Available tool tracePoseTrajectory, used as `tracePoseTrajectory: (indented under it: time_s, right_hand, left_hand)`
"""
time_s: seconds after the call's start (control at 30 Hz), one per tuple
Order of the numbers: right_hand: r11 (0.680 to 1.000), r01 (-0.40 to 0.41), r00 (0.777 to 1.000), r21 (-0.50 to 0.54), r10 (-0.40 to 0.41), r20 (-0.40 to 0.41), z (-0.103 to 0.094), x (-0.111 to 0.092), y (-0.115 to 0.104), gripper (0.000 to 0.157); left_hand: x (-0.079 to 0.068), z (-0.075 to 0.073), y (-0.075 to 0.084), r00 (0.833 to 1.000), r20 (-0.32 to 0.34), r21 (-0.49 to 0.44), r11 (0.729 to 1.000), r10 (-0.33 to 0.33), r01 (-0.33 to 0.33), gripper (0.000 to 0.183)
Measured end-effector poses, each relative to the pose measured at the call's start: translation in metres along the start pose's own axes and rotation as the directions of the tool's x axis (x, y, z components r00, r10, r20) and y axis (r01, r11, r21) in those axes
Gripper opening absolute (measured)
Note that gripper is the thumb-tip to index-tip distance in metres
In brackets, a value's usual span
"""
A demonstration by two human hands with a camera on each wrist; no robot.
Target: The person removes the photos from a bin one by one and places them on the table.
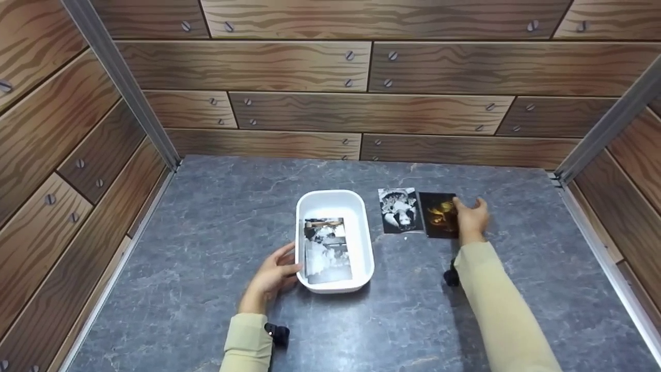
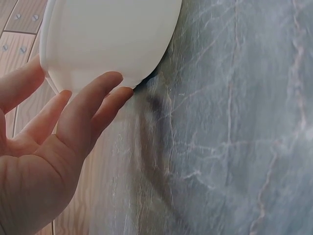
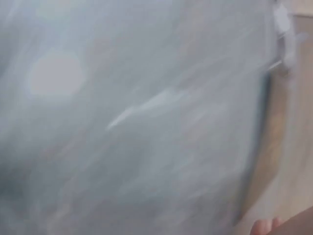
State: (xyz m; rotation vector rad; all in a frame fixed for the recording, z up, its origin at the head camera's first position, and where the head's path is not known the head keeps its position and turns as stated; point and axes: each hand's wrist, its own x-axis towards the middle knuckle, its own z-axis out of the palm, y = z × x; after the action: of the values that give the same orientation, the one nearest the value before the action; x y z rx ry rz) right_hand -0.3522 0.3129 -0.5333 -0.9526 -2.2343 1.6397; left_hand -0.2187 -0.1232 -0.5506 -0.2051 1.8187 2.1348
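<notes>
In the head view a white plastic tub (image 1: 363, 237) stands at mid-table with black-and-white photo prints (image 1: 328, 261) lying inside it. My left hand (image 1: 271, 275) holds the tub's left side, thumb at the rim. The left wrist view shows its fingers (image 2: 93, 105) against the outer wall and lower edge. To the right lie a black-and-white photo print (image 1: 400, 211) and a dark print with a golden picture (image 1: 439, 213), side by side. My right hand (image 1: 472, 219) is at the dark print's right edge, thumb and finger spread apart. The right wrist view is blurred.
The grey marbled tabletop (image 1: 206, 232) is bounded by wood-patterned panels (image 1: 289, 111) at the back and both sides. Metal profiles (image 1: 129, 82) run along the corners. Small black devices (image 1: 279, 335) are worn at both wrists.
</notes>
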Motion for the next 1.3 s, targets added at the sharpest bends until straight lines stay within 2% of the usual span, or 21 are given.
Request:
tracePoseTrajectory:
  time_s: [0.07, 0.13, 0.27, 0.37, 0.5, 0.57, 0.67, 0.83, 0.97, 1.07, 1.3]
  right_hand:
    - [0.993, 0.01, 1.0, 0.122, -0.013, 0.023, 0.005, -0.009, -0.012, 0.075]
    - [0.972, 0.022, 0.998, 0.233, -0.035, 0.051, 0.014, -0.02, -0.025, 0.076]
    - [0.925, 0.045, 0.985, 0.377, -0.103, 0.135, 0.036, -0.053, -0.049, 0.075]
    - [0.907, 0.068, 0.96, 0.416, -0.173, 0.221, 0.054, -0.086, -0.057, 0.072]
    - [0.894, 0.086, 0.907, 0.439, -0.253, 0.338, 0.081, -0.138, -0.056, 0.069]
    - [0.896, 0.08, 0.882, 0.437, -0.268, 0.387, 0.096, -0.163, -0.053, 0.069]
    - [0.917, 0.052, 0.849, 0.396, -0.25, 0.466, 0.114, -0.193, -0.045, 0.071]
    - [0.968, 0.042, 0.831, 0.246, -0.17, 0.529, 0.133, -0.221, -0.03, 0.073]
    - [0.991, 0.042, 0.825, 0.129, -0.107, 0.554, 0.138, -0.228, -0.016, 0.078]
    - [0.996, 0.024, 0.823, 0.08, -0.065, 0.564, 0.139, -0.228, -0.007, 0.084]
    - [0.999, -0.044, 0.829, 0.024, 0.023, 0.559, 0.145, -0.223, 0.0, 0.086]
  left_hand:
    - [-0.002, -0.001, 0.0, 1.0, -0.004, 0.003, 1.0, -0.008, 0.008, 0.067]
    - [-0.003, -0.001, 0.001, 1.0, -0.013, 0.003, 1.0, -0.007, 0.007, 0.066]
    - [-0.004, -0.003, 0.004, 0.999, -0.031, -0.01, 1.0, 0.007, -0.007, 0.065]
    - [-0.005, -0.003, 0.004, 0.999, -0.032, -0.011, 1.0, 0.008, -0.008, 0.066]
    - [-0.005, -0.004, 0.002, 1.0, -0.024, -0.007, 1.0, 0.003, -0.004, 0.066]
    - [-0.006, -0.004, 0.001, 1.0, -0.022, -0.006, 1.0, 0.007, -0.007, 0.066]
    - [-0.005, -0.004, 0.0, 1.0, -0.019, -0.016, 1.0, 0.011, -0.012, 0.066]
    - [-0.005, -0.001, 0.0, 1.0, -0.014, -0.029, 0.999, 0.013, -0.014, 0.066]
    - [-0.004, 0.001, 0.0, 1.0, -0.017, -0.022, 1.0, 0.01, -0.011, 0.065]
    - [-0.003, 0.002, 0.0, 1.0, -0.015, -0.015, 1.0, 0.003, -0.003, 0.065]
    - [0.0, 0.002, -0.001, 1.0, -0.021, -0.013, 1.0, -0.007, 0.007, 0.066]
